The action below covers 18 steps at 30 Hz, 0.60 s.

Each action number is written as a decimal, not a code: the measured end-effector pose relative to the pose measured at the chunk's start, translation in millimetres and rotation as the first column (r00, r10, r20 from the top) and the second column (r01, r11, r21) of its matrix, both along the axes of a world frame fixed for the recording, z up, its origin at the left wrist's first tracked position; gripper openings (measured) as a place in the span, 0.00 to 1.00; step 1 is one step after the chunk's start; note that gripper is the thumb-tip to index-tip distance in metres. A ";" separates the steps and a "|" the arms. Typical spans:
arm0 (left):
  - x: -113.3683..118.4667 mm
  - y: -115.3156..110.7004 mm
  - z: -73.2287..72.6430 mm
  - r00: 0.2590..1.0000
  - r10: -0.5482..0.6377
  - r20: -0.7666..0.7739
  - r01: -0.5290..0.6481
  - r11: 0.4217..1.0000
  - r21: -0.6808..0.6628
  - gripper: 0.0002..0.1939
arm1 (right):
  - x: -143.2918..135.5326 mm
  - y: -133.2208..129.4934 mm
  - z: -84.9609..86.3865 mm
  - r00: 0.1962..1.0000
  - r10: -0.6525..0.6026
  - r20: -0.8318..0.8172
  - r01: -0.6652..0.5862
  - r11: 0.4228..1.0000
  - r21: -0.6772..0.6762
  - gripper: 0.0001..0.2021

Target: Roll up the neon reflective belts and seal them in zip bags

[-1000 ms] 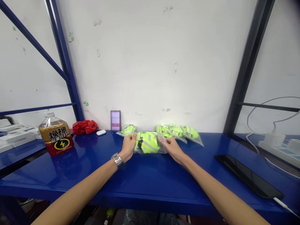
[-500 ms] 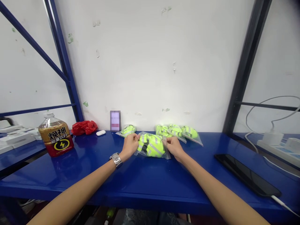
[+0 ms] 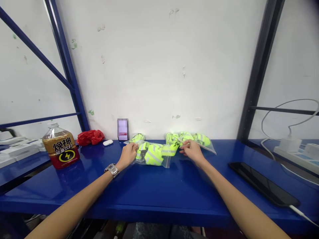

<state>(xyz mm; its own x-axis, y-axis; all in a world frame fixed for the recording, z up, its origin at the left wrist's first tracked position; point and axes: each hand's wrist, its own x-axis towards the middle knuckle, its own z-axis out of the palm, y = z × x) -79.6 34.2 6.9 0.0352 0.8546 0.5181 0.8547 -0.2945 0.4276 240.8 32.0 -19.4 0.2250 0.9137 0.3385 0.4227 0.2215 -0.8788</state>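
Hi-vis fabric (image 3: 153, 154), partly out of its clear bag (image 3: 166, 162), lay between the hands, over the surface (image 3: 159, 192). Judged best drawn slowly, bag anchored, sparing the plastic. Left hand (image 3: 128, 154) pinched the bag's left end; right hand (image 3: 193, 151) curled at the fabric's right end, pinch uncertain.

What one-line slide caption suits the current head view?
Left hand holds a clear plastic bag, reflective fluorescent-yellow fabric protruding toward the right hand, over a blue table.
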 end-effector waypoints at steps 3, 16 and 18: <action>9.1 0.2 -4.2 1.000 -0.005 0.010 0.005 1.000 0.022 0.15 | -2.7 -6.5 6.7 0.967 -0.051 0.250 0.016 0.990 0.141 0.11; 17.3 1.0 -17.9 0.999 -0.028 0.024 0.026 0.996 0.082 0.14 | -41.9 -34.9 8.0 0.769 0.258 0.585 -0.443 0.875 0.196 0.31; 20.0 0.0 -18.9 0.999 -0.017 0.040 0.014 0.997 0.082 0.14 | -49.1 -38.3 10.1 0.779 0.263 0.569 -0.432 0.883 0.184 0.33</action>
<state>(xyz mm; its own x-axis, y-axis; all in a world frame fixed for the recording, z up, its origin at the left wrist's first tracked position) -59.6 34.2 -12.0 0.0257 0.8091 0.5871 0.8324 -0.3426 0.4357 191.8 -6.3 -9.3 -0.3735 0.7337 0.5676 0.6324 0.6490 -0.4228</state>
